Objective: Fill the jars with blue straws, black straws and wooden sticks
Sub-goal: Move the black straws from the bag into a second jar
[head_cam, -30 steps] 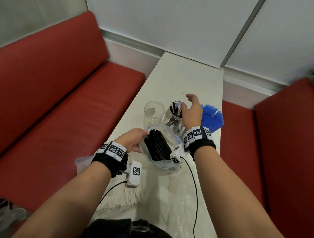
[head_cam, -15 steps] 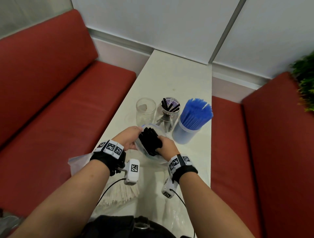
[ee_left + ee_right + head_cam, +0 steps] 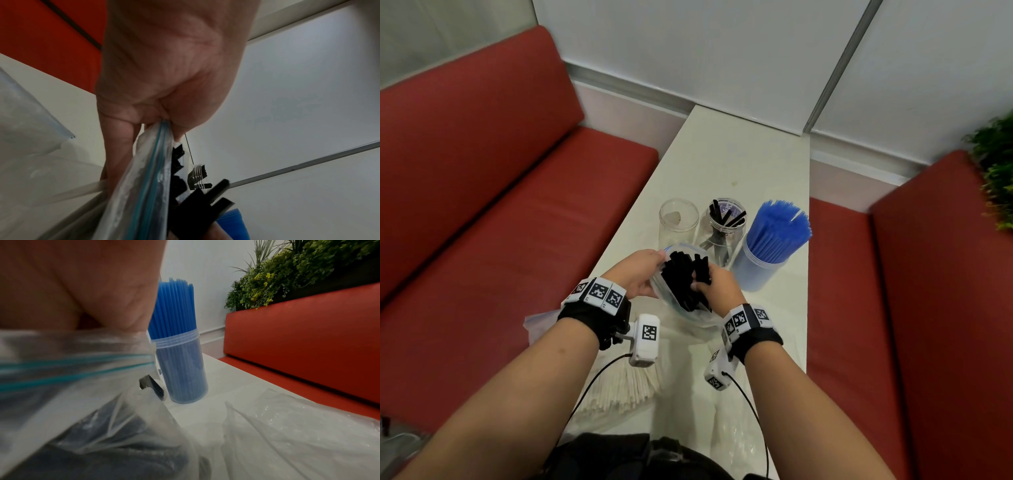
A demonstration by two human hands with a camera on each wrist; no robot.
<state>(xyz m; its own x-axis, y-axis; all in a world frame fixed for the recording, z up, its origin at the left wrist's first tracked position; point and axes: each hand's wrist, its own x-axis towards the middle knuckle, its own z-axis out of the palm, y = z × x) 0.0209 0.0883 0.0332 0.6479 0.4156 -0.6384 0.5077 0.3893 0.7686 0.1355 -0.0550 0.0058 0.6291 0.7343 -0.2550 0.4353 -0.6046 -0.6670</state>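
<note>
Three clear jars stand in a row on the white table (image 3: 729, 161): an empty jar (image 3: 677, 219) on the left, a middle jar (image 3: 722, 228) holding a few black straws, and a right jar (image 3: 767, 253) packed with blue straws (image 3: 174, 309). Just in front of them my left hand (image 3: 643, 274) pinches the rim of a clear zip bag (image 3: 148, 175) and holds it open. Inside the bag, my right hand (image 3: 714, 284) grips a bunch of black straws (image 3: 683, 277). Pale wooden sticks (image 3: 619, 387) lie fanned out below my left wrist.
Crumpled clear plastic bags (image 3: 287, 426) lie on the table near its front edge. Red benches (image 3: 500, 192) flank the narrow table on both sides. A green plant (image 3: 287, 269) stands behind the right bench. The table's far half is bare.
My right hand came back from the middle jar into the bag and closed on a bunch of black straws. The left hand has kept hold of the bag's rim.
</note>
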